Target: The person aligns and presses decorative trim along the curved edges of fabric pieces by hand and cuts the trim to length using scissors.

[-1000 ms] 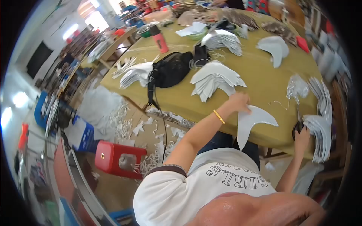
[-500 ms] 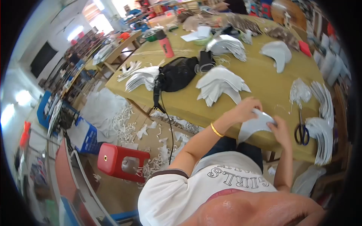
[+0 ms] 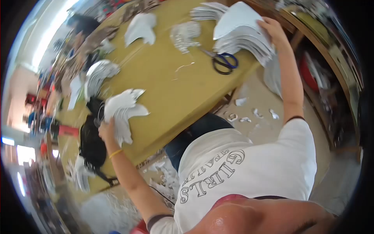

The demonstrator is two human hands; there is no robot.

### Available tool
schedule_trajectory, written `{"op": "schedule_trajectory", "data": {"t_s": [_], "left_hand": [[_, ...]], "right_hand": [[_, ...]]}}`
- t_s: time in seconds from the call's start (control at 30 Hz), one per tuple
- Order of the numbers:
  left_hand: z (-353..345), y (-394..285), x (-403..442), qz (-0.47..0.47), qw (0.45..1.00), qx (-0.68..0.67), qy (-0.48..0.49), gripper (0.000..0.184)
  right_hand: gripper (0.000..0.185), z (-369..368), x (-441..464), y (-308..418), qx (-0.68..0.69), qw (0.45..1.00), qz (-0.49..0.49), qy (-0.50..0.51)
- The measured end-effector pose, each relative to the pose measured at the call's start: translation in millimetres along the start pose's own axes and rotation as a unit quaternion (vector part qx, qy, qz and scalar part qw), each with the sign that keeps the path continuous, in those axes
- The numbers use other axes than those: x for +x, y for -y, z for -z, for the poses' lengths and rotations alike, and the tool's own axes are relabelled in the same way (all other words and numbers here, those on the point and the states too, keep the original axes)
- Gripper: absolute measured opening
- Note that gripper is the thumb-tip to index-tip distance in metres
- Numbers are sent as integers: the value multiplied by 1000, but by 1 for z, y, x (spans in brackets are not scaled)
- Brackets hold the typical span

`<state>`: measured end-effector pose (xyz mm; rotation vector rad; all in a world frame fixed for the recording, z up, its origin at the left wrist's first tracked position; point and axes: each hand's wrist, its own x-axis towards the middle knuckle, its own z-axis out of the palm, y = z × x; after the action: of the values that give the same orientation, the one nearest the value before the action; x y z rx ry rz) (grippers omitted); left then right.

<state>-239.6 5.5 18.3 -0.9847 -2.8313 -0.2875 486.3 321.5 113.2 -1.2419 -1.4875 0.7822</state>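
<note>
My right hand (image 3: 272,32) grips the edge of a smooth white curved piece (image 3: 238,20), which lies over a thick stack of similar pieces (image 3: 245,43) at the table's right end. My left hand (image 3: 106,130), with a yellow bracelet at the wrist, is at the near left edge of another fanned white pile (image 3: 122,111). Its thumb seems to touch that pile; the fingers are blurred and partly hidden. Scissors with dark blue handles (image 3: 224,63) lie to the left of the right-hand stack. A clear plastic bundle (image 3: 186,36) is near them.
The table has a yellow-brown cover (image 3: 163,85). A black bag (image 3: 91,142), a red-pink bottle (image 3: 68,130) and more white piles (image 3: 99,76) lie at the left. White scraps (image 3: 257,113) litter the floor. A wooden shelf (image 3: 319,43) stands at the right.
My view has turned right. My hands, together on one white piece before, are now far apart: the right with a piece at the right-hand stack, the left at the other pile.
</note>
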Motion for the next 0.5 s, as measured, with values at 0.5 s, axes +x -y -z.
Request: {"op": "schedule_trajectory", "data": {"t_s": [0.5], "left_hand": [[28,-2,-8,3,1000,16,3,74]], "right_hand": [[28,-195,-99,27,-188,907,342,158]]}}
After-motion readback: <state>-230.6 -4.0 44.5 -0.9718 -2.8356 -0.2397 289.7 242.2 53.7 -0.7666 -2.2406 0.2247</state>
